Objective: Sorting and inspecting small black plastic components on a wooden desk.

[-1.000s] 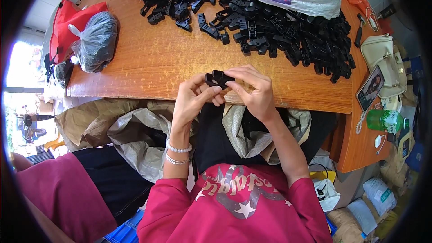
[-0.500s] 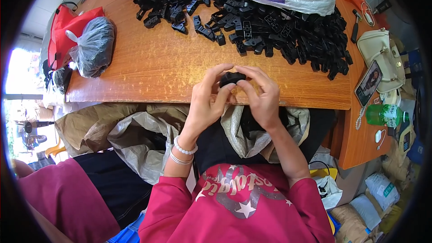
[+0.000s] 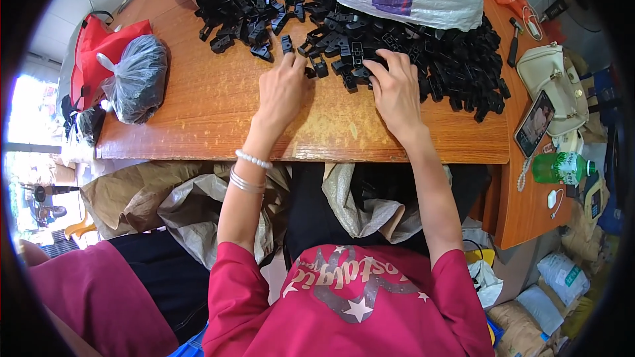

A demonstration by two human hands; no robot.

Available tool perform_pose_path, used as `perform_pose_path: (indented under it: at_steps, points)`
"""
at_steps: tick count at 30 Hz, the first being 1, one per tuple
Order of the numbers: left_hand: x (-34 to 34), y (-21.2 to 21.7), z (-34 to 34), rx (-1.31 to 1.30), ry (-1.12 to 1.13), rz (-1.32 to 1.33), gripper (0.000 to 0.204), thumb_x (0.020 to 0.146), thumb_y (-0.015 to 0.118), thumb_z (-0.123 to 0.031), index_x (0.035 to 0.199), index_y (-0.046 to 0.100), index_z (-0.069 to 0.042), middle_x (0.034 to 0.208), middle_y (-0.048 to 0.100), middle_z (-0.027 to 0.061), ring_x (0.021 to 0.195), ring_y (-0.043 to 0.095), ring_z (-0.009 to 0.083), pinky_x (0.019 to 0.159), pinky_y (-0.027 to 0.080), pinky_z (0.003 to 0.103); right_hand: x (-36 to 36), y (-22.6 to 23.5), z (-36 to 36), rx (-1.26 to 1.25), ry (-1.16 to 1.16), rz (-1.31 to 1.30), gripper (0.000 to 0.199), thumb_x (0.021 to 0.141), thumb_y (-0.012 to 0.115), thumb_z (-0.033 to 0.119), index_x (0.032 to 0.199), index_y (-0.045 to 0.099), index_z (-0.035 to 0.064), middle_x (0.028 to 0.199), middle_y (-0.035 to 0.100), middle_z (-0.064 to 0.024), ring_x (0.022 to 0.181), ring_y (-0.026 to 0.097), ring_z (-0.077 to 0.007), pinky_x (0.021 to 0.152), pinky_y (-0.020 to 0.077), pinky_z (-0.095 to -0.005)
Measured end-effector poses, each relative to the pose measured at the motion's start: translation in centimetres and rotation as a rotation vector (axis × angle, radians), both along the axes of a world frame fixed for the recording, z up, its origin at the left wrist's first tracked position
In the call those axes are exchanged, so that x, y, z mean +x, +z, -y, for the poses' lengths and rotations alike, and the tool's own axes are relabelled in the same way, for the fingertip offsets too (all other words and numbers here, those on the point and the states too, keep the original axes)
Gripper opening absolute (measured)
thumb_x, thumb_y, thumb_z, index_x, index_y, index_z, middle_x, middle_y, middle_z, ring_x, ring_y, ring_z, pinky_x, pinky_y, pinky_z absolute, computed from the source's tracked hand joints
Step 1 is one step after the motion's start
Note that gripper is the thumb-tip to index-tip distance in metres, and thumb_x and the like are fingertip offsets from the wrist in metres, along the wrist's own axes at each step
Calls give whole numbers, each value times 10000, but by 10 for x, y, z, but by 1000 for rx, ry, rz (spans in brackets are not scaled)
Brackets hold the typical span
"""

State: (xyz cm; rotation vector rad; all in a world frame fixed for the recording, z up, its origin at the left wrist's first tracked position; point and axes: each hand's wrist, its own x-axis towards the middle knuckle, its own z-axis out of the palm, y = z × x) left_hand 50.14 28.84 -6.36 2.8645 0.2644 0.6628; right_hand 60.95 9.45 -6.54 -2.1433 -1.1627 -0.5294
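Observation:
A wide heap of black plastic parts (image 3: 456,59) covers the far side of the wooden table (image 3: 218,119). My left hand (image 3: 281,92), wearing a white bead bracelet, reaches to the heap's near left edge. Its fingers are drawn together at a small black part (image 3: 286,43), which sticks out past the fingertips; their grip on it is partly hidden. Over the near middle of the heap is my right hand (image 3: 398,92), fingers apart and bent, with the index finger and thumb close to the parts and nothing visible held.
A white woven sack (image 3: 443,0) lies on the heap. Left are a red bag (image 3: 99,46) and a tied plastic bag (image 3: 139,79). A hammer (image 3: 513,43), phone (image 3: 534,124) and green bottle (image 3: 562,168) lie right. An open sack (image 3: 340,201) hangs below the table edge; someone sits at left.
Both hands have moved apart and forward from the table's near edge to the heap. The black part they held together is no longer seen between them.

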Motion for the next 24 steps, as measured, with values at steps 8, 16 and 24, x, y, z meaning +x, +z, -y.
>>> perform_pose_path:
  at_steps: [8, 16, 24]
  points:
    - [-43, 20, 43, -1688, -216, -78, 264, 877, 567, 53, 1129, 493, 20, 960, 598, 118, 783, 661, 187, 720, 575, 298, -39, 13, 12, 302, 238, -411, 226, 672, 777, 21, 844, 632, 3, 832, 632, -94, 830, 597, -252, 713, 473, -349]
    - [-51, 39, 69, -1655, -198, -43, 300, 864, 616, 50, 1140, 508, 95, 993, 623, 143, 816, 688, 226, 707, 584, 277, -61, 18, 18, 415, 306, -434, 135, 729, 715, -32, 850, 675, 11, 913, 678, -111, 864, 636, -246, 746, 505, -327]
    - [-55, 39, 79, -1486, -162, 72, 225, 909, 588, 0, 1118, 549, 73, 884, 664, 111, 786, 684, 164, 668, 546, 243, -70, 18, 16, 507, 317, -581, 203, 786, 666, -20, 987, 673, 8, 1012, 660, -135, 883, 636, -252, 775, 496, -313]
